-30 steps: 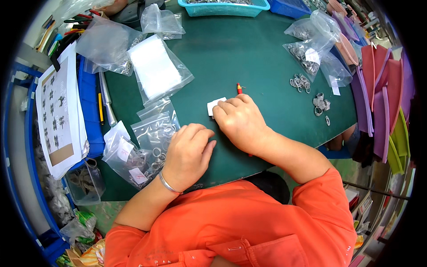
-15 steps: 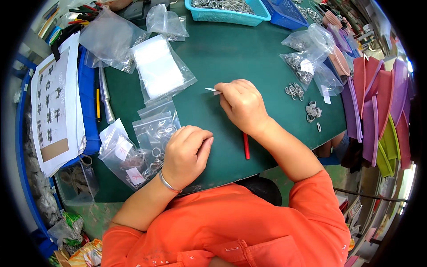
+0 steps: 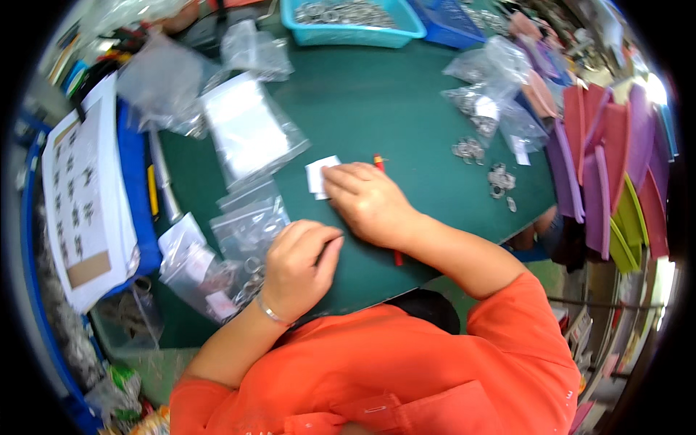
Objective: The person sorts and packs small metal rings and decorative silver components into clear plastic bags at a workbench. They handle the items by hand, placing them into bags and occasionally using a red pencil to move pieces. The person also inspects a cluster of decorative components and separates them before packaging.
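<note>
Under the fingertips of my right hand (image 3: pixel 370 206) is a small white paper slip (image 3: pixel 316 176), lying on the green tabletop. The fingers are together and pressed onto its right edge; the thumb is hidden. A red pen (image 3: pixel 398 258) passes beneath this hand, showing at both ends. My left hand (image 3: pixel 299 264) rests curled closed nearer to me. Whatever may be inside its fingers is out of sight. Beside it are clear zip bags (image 3: pixel 250 217) and a bag of rings with white labels (image 3: pixel 199 264).
Farther off lies a clear packet of white sheets (image 3: pixel 246 127). A turquoise basket (image 3: pixel 353 36) of metal parts stands at the back. Loose rings (image 3: pixel 468 150) and a small metal pile (image 3: pixel 500 181) lie right, near purple and red trays (image 3: pixel 605 145). Printed sheets (image 3: pixel 87 196) stand left.
My right hand has come down and toward me with the paper slip, which now lies flatter. The red pen shows beyond the hand as well. My left hand is almost still; the view has shifted slightly.
</note>
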{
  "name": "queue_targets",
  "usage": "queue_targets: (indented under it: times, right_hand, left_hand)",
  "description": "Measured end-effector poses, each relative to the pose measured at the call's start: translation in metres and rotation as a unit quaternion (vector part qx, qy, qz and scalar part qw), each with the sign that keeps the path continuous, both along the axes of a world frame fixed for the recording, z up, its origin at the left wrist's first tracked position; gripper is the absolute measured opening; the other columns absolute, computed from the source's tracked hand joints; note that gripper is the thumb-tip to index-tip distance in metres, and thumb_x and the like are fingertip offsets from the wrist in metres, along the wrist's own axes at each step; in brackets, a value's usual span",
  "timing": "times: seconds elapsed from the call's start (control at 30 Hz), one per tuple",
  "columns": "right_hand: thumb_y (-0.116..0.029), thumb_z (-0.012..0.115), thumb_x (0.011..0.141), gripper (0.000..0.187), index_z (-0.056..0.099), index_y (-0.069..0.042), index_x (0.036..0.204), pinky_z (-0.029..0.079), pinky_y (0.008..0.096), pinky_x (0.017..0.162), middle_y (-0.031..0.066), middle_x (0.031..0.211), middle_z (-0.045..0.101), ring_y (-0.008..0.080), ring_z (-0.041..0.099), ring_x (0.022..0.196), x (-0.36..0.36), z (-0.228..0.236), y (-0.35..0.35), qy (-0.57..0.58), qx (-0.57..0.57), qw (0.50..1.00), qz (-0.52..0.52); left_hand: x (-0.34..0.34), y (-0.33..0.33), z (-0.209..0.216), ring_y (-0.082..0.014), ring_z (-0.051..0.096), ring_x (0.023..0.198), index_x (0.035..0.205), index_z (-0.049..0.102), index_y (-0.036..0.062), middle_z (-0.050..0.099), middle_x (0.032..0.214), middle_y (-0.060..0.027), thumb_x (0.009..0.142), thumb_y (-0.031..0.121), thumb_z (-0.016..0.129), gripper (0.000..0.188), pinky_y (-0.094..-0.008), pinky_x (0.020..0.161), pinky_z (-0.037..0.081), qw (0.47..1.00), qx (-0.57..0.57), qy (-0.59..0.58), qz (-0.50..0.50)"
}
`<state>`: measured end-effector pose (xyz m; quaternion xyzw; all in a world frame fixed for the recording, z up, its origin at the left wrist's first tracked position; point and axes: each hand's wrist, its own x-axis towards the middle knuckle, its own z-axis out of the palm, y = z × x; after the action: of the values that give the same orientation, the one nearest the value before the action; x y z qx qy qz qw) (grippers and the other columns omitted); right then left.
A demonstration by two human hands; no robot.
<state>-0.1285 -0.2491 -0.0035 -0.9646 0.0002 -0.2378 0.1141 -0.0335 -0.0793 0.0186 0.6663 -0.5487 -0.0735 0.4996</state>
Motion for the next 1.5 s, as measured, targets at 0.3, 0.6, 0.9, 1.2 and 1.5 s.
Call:
queue_targets:
  times: [0.3,0.6,0.9,1.2,1.5]
  right_hand:
    - [-0.008,0.066,0.078,0.026,0.066,0.0,0.103,0.049,0.0426,0.092,0.0201,0.106,0.066,0.0384,0.062,0.104,-0.069,0.041,-0.15,-0.101,0.07,0.941,-0.315]
    - [-0.051,0.081,0.072,0.065,0.062,0.008,0.088,0.032,0.0316,0.046,0.0072,0.073,0.053,0.0136,0.041,0.053,-0.118,0.042,-0.288,-0.182,0.432,0.69,-0.551]
    - [-0.025,0.064,0.095,0.031,0.071,0.005,0.102,0.05,0.0294,0.076,0.0072,0.094,0.07,0.0132,0.062,0.084,-0.097,0.019,-0.256,-0.38,0.403,0.716,-0.424]
    - [-0.022,0.064,0.095,0.023,0.069,-0.001,0.099,0.05,0.0292,0.077,0.0034,0.087,0.07,0.0118,0.061,0.083,0.007,0.058,-0.237,-0.367,0.366,0.818,-0.25]
    - [-0.029,0.074,0.083,0.036,0.062,0.003,0.092,0.049,0.0409,0.077,0.0165,0.088,0.064,0.0287,0.061,0.084,-0.083,0.067,-0.266,-0.363,-0.064,0.794,-0.484]
  left_hand:
    - [-0.002,0.004,0.007,-0.0192,0.06,0.067,0.087,0.066,-0.0005,0.064,0.082,-0.01,0.08,-0.006,0.068,0.009,-0.027,0.059,0.049,1.0,0.011,0.014,-0.015]
    - [-0.002,0.001,0.004,-0.024,0.061,0.069,0.085,0.066,0.0008,0.065,0.08,-0.0104,0.078,-0.005,0.07,0.01,-0.0318,0.058,0.049,0.998,0.029,0.062,-0.01]
    - [0.001,-0.001,0.004,-0.0203,0.059,0.063,0.086,0.067,0.0009,0.064,0.078,-0.0094,0.079,-0.004,0.07,0.01,-0.0297,0.056,0.047,0.997,0.031,0.073,-0.002]
    - [0.001,0.003,0.006,-0.0161,0.056,0.06,0.089,0.067,-0.0008,0.063,0.079,-0.0103,0.081,-0.005,0.07,0.01,-0.0264,0.054,0.045,0.998,0.032,0.062,-0.004]
    - [0.001,0.007,0.01,-0.0194,0.058,0.062,0.089,0.067,-0.0004,0.064,0.079,-0.0104,0.079,-0.005,0.071,0.012,-0.0281,0.055,0.046,0.997,0.02,0.075,-0.006]
